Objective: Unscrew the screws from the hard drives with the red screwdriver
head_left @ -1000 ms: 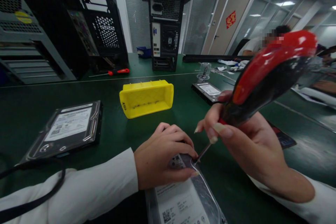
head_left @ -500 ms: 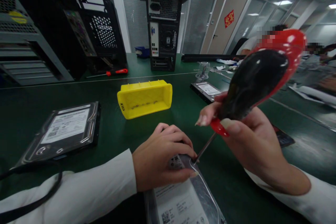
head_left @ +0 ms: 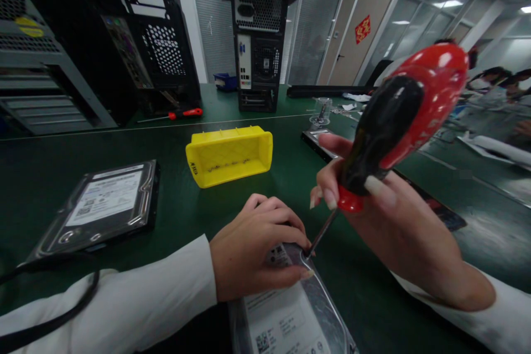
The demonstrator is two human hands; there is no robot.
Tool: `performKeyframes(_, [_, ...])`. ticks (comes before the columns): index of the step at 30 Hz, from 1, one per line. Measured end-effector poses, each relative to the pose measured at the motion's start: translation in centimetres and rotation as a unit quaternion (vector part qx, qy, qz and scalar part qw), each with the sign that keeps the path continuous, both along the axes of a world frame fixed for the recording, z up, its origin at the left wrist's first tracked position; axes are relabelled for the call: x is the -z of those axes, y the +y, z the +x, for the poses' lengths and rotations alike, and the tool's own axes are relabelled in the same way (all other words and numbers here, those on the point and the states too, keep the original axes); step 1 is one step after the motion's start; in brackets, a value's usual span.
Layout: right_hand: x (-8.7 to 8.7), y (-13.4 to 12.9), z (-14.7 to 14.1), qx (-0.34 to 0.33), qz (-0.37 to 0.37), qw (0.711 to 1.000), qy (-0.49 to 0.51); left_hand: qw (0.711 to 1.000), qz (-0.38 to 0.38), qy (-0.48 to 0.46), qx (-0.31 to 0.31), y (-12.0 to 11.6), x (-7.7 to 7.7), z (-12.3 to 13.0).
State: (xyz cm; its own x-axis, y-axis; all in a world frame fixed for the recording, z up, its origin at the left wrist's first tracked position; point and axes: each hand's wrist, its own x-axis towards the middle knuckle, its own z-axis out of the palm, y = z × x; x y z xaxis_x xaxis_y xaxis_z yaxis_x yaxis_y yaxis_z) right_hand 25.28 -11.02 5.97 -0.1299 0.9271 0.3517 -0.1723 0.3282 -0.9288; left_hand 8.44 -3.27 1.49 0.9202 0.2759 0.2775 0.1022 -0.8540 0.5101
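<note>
A hard drive [head_left: 286, 321] with a white label lies at the bottom centre. My left hand [head_left: 261, 249] grips its far end, fingers bent over the edge and thumb on top. In my right hand [head_left: 398, 221] is a red and black screwdriver [head_left: 398, 121], its handle held between thumb and fingers. The screwdriver leans to the right, and its shaft tip meets the drive's far right corner beside my left fingertips. Beyond my left hand stands a yellow bin [head_left: 230, 157] with small screws inside.
Another hard drive [head_left: 105, 199] lies at left, a third [head_left: 317, 144] behind my right hand. Computer cases [head_left: 259, 55] stand at the back and left. A second screwdriver [head_left: 185, 114] and a clear cup [head_left: 321, 110] lie farther off. People sit at far right.
The screwdriver handle has turned, showing more red, and my right fingers have shifted around it, the index finger now lifted. My left hand and the drive stay in place.
</note>
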Motion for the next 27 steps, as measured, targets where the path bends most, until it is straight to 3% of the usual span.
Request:
performKeyframes(15, [0.60, 0.56, -0.19, 0.092, 0.070, 0.993, -0.015, 1.000, 0.001, 0.001, -0.002, -0.02, -0.10, -0.03])
performKeyframes(21, [0.34, 0.33, -0.22, 0.062, 0.035, 0.997, -0.002, 1.000, -0.001, -0.003, -0.004, -0.03, -0.05, 0.00])
performKeyframes(27, [0.24, 0.50, -0.27, 0.053, 0.052, 0.997, 0.031, 1.000, -0.003, -0.001, -0.003, -0.08, -0.10, 0.01])
